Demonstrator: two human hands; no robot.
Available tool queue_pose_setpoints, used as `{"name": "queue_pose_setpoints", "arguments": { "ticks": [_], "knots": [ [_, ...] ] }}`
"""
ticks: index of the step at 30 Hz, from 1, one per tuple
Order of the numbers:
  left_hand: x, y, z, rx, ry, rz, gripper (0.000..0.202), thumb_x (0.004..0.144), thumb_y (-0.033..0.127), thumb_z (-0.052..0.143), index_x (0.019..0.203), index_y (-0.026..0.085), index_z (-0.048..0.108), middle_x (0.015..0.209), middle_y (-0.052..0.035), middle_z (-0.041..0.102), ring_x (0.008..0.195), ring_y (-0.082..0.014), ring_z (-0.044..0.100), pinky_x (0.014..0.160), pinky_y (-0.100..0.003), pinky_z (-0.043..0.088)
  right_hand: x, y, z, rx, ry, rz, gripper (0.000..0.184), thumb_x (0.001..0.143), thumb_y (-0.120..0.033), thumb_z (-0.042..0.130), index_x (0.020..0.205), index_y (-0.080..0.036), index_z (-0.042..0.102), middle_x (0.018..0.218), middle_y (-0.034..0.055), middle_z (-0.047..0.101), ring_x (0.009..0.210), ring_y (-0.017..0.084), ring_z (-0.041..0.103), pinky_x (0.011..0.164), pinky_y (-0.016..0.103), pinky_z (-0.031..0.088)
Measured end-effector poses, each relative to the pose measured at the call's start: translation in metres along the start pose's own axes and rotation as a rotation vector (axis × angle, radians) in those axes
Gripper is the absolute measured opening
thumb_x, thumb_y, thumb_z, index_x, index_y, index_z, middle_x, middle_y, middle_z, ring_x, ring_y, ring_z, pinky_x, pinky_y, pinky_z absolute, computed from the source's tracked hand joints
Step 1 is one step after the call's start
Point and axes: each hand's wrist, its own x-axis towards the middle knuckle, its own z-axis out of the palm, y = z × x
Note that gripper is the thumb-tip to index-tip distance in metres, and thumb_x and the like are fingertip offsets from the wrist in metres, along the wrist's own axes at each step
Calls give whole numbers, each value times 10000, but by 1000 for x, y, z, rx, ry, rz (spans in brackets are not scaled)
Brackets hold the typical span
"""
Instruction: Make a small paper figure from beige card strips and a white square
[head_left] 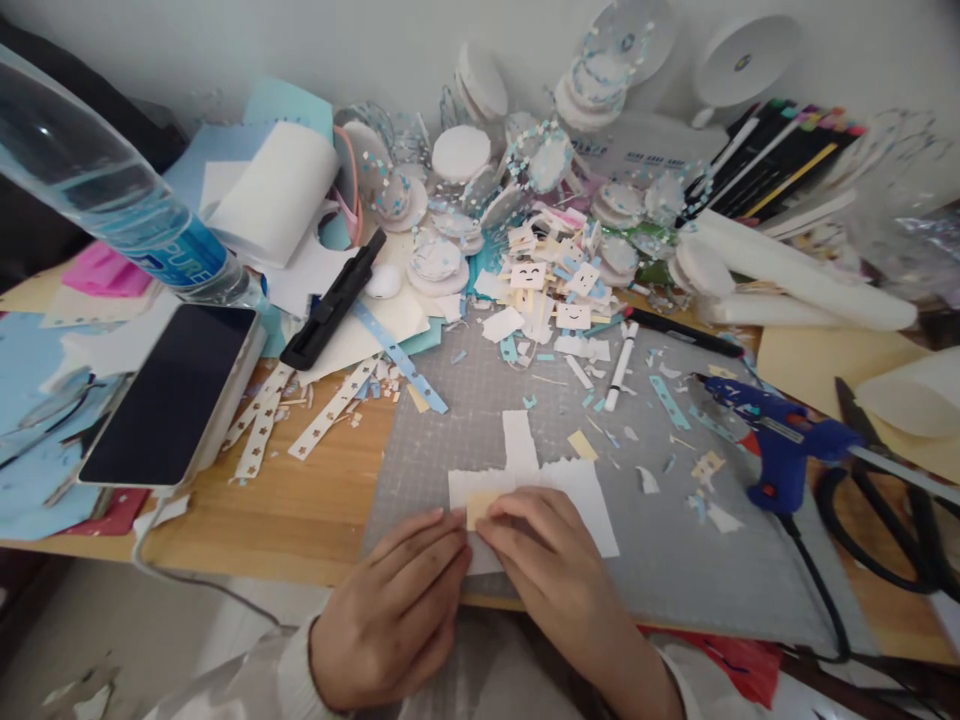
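Both hands meet at a small pale-yellow piece of paper (pixel 480 507) near the front edge of the table. My left hand (pixel 401 600) has its fingers pressed together, with the tips at the paper's left side. The thumb and index finger of my right hand (pixel 555 560) pinch its right side. Beneath the hands lies a white sheet of paper (pixel 592 510) with a torn upper edge and a strip sticking up. A grey cutting mat (pixel 660 560) is under the sheet.
A blue glue gun (pixel 787 440) and black scissors (pixel 892 530) lie to the right. At left stand a water bottle (pixel 150 200) and a phone (pixel 172 395). Paper scraps, a white marker (pixel 622 368), a black cutter (pixel 334 305) and small paper faces (pixel 527 276) lie beyond the hands.
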Motion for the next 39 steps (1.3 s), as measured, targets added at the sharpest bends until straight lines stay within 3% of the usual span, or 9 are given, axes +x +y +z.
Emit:
{"name": "queue_pose_setpoints", "arguments": {
  "ticks": [2, 8, 12, 17, 22, 29, 39],
  "knots": [
    [1, -1, 0, 32, -8, 16, 575, 767, 24, 504, 1337, 103, 477, 1210, -138, 647, 1274, -277, 487, 1088, -425, 408, -1, 2, 1, 20, -5, -6, 176, 925, -139, 488, 973, -202, 646, 953, 48, 645, 940, 176, 564, 839, 343, 495],
    [8, 1, 3, 91, 144, 49, 384, 777, 21, 502, 1144, 43, 612, 1102, -146, 685, 1214, -263, 537, 1043, -427, 454, -5, 6, 2, 70, -36, -4, 231, 920, -113, 467, 1057, -212, 624, 1075, 67, 631, 1061, 183, 566, 914, 362, 510],
    [10, 3, 4, 92, 169, 19, 347, 782, 33, 523, 1109, 58, 638, 1085, -142, 691, 1174, -250, 558, 1028, -427, 458, -5, 5, 2, 47, -8, -26, 231, 913, -108, 477, 1060, -202, 628, 1135, 83, 614, 1120, 196, 544, 944, 358, 503],
    [11, 4, 3, 89, 176, 12, 340, 775, 38, 521, 1090, 61, 647, 1070, -141, 697, 1164, -240, 567, 1007, -403, 482, -4, 4, 3, 18, 96, 31, 214, 889, -96, 517, 981, -221, 665, 968, 60, 600, 915, 162, 575, 798, 286, 529],
    [10, 3, 1, 98, 175, 53, 352, 760, 33, 514, 1086, 45, 647, 1065, -157, 700, 1163, -248, 576, 985, -397, 503, -7, 1, 1, 26, 30, 56, 216, 896, -113, 503, 986, -221, 666, 867, 44, 591, 792, 144, 575, 695, 251, 521],
    [9, 5, 1, 46, 210, 36, 333, 742, 33, 514, 1036, 69, 666, 1027, -121, 716, 1136, -255, 588, 996, -425, 468, -13, -2, 1, 40, 20, 73, 220, 918, -133, 475, 1023, -218, 648, 904, 42, 602, 820, 132, 596, 725, 225, 520],
    [7, 5, 8, 86, 305, -40, 277, 768, 100, 512, 979, 136, 687, 958, -70, 738, 908, -214, 625, 830, -394, 433, -12, -1, 2, 68, -33, 78, 222, 919, -120, 471, 1043, -211, 629, 926, 47, 608, 838, 151, 583, 737, 262, 514]
  ]
}}
